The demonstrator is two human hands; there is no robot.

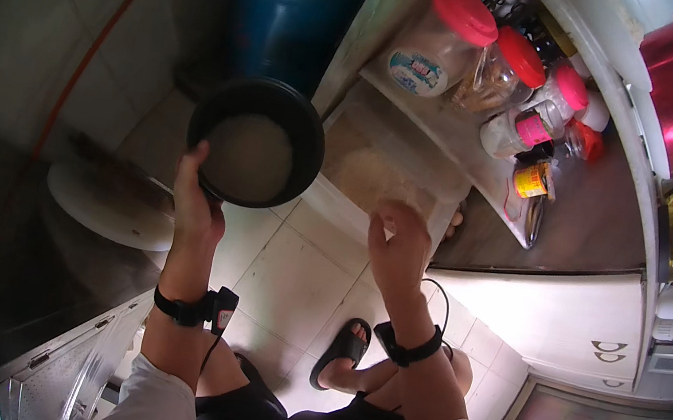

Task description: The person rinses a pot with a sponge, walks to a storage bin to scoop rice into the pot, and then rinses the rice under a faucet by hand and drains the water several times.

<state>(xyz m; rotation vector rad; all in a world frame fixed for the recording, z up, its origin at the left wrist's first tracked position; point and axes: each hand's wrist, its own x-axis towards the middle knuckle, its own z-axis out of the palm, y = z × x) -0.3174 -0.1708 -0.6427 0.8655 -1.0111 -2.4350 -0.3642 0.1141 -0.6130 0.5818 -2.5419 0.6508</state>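
My left hand (196, 202) grips a round dark pot (310, 145) by its near left side, thumb over the rim. Pale grains, which look like rice (251, 158), cover the pot's bottom. To the right, my right hand (402, 242) hangs over the near edge of a translucent plastic bin (337, 207), with its fingers curled. Whether anything is in those fingers is hidden. Loose tan grain (370, 172) lies inside the bin. The pot is held to the left of the bin.
A blue gas cylinder (289, 19) stands beyond the pot, with an orange hose (116, 23) along the left wall. Lidded jars (432, 51) crowd a shelf (432, 129) over the bin's far side. A white rounded object (107, 207) lies left of my forearm.
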